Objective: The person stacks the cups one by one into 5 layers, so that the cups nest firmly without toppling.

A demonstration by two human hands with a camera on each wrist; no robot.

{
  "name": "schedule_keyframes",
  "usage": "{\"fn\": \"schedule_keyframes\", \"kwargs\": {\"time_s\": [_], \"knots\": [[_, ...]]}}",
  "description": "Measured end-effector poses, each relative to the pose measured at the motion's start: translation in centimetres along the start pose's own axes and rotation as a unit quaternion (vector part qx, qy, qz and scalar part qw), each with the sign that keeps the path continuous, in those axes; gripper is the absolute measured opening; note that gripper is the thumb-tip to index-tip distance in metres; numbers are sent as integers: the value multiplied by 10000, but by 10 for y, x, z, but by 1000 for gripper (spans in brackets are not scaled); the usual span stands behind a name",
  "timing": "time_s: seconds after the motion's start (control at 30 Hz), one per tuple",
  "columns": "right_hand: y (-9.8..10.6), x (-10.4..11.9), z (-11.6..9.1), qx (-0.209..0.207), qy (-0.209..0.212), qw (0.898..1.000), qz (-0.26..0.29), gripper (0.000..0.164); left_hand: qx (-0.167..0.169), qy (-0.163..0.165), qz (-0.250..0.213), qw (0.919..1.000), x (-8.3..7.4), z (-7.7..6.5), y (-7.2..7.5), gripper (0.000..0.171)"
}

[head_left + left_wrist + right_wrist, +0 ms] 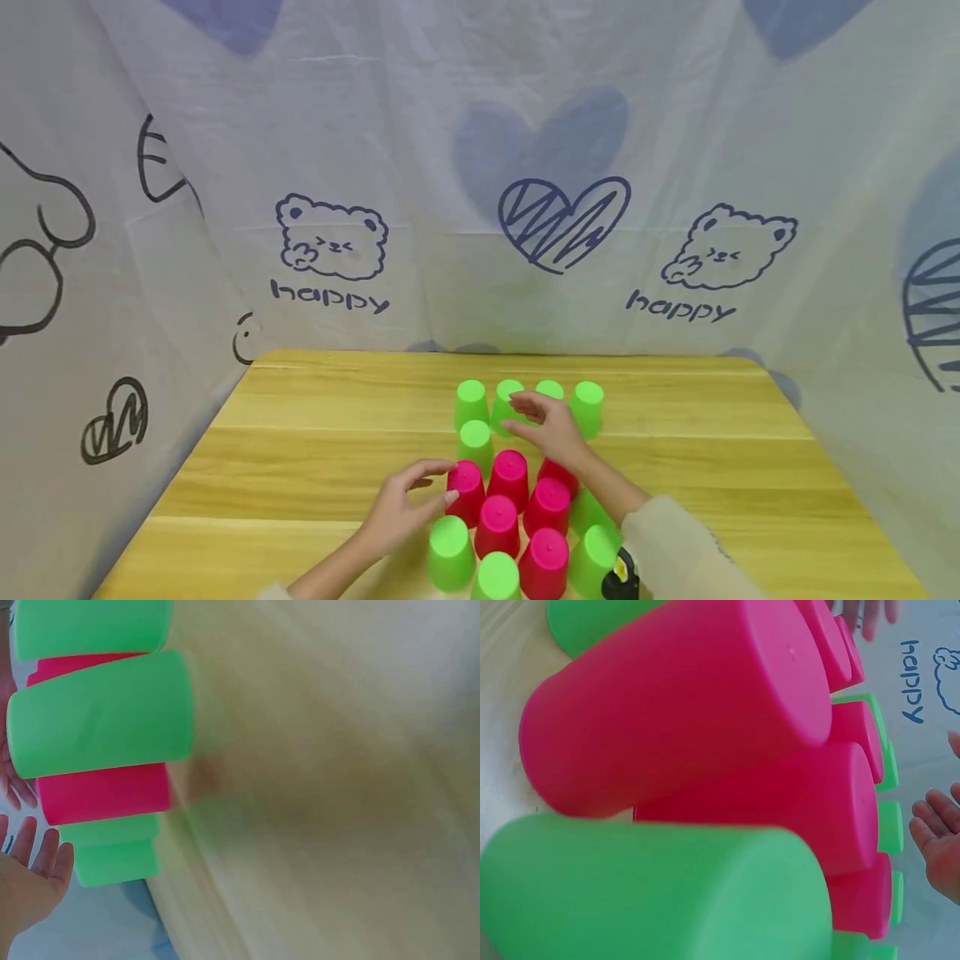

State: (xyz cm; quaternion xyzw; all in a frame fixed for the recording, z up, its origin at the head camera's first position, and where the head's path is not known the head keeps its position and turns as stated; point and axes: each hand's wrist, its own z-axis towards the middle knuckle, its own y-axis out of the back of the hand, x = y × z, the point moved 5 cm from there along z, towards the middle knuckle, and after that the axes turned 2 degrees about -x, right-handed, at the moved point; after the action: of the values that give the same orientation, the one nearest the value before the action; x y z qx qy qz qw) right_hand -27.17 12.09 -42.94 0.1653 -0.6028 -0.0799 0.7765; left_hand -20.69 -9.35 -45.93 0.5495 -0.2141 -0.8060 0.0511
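Observation:
Upside-down plastic cups stand on the table in rows. In the head view my left hand [401, 508] is beside the left pink cup [467, 496], thumb and fingertips right at its side and nothing gripped. The left wrist view shows that hand [34, 889] with loosely spread fingers near green cups [105, 712]. My right hand [551, 429] hovers in front of the back row of green cups [471, 404], overlapping two of them, its fingers relaxed and holding nothing. In the right wrist view this hand [945, 844] is beyond several pink cups [675, 705].
More green cups [450, 554] stand at the near side, around pink cups [545, 562] in the middle. A dark object with a yellow mark [621, 575] is by the right sleeve [675, 542]. Behind the wooden table [337, 425] hangs a printed white cloth [435, 275].

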Motion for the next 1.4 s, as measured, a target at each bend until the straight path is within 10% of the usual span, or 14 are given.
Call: {"fn": "schedule_keyframes", "kwargs": {"time_s": [0.63, 1.4], "knots": [[-23, -13, 6, 451, -279, 9981, -302, 49, -143, -639, 221, 9976, 1, -39, -7, 32], [-42, -12, 8, 821, -185, 9922, -922, 52, -71, -1127, -210, 9934, 18, -52, -21, 46]]}}
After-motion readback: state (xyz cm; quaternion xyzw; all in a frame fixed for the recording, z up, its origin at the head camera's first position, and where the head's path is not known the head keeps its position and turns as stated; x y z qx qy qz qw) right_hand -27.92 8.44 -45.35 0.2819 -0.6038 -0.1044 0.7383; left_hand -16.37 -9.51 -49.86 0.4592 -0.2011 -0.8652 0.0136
